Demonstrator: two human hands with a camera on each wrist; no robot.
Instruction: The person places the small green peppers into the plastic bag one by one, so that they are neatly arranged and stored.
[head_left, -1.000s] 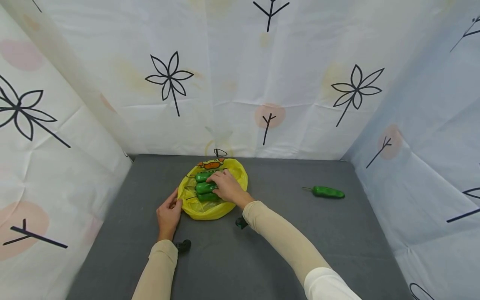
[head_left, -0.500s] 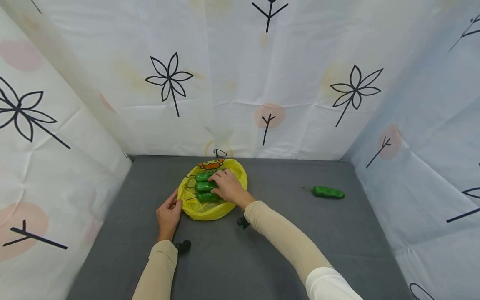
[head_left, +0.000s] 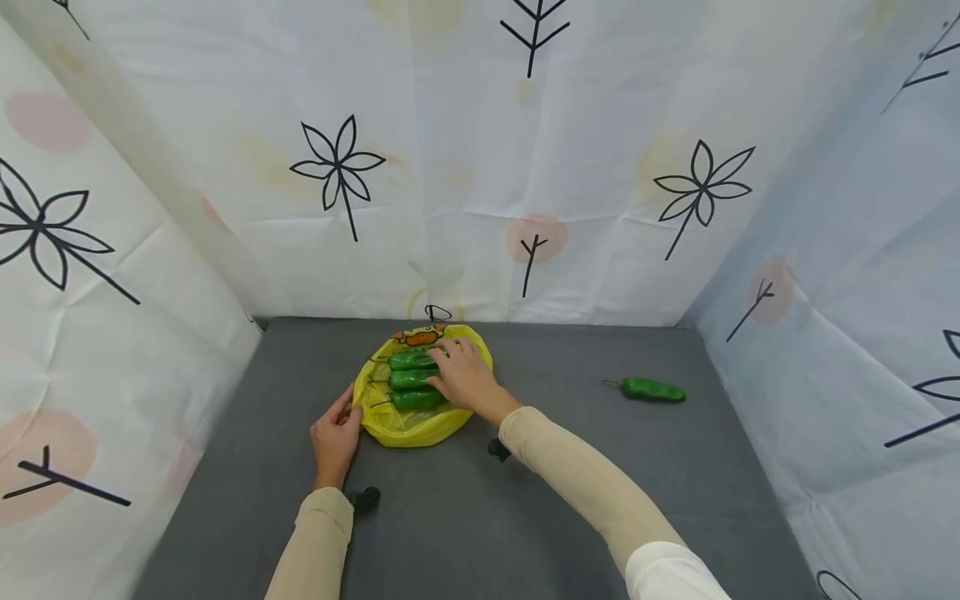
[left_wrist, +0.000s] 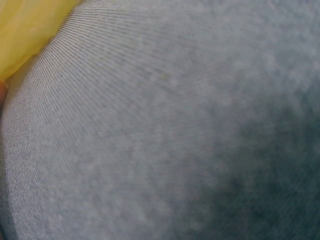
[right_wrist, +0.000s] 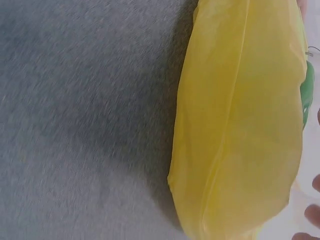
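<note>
A yellow plastic bag (head_left: 420,432) with an orange print sits with its mouth spread wide, and three green peppers (head_left: 411,379) lie side by side inside, stems to the left. My left hand (head_left: 335,433) holds the bag's left edge between thumb and fingers. Over the right part of the bag is my right hand (head_left: 467,379), fingers loosely bent and spread, overlapping the peppers' right ends. In the right wrist view its fingers (right_wrist: 314,215) show apart beside the bag's rim, with nothing between them. The left wrist view catches only a corner of the bag (left_wrist: 30,30).
Another green pepper (head_left: 652,389) lies by itself on the grey table (head_left: 570,500) toward the right. Patterned white cloth (head_left: 465,167) hangs behind the table and along both sides. The bag stands near the table's back edge.
My right hand has drawn slightly back to the right, uncovering more of the peppers. The left hand keeps its place at the bag's edge. The head view has tilted slightly.
</note>
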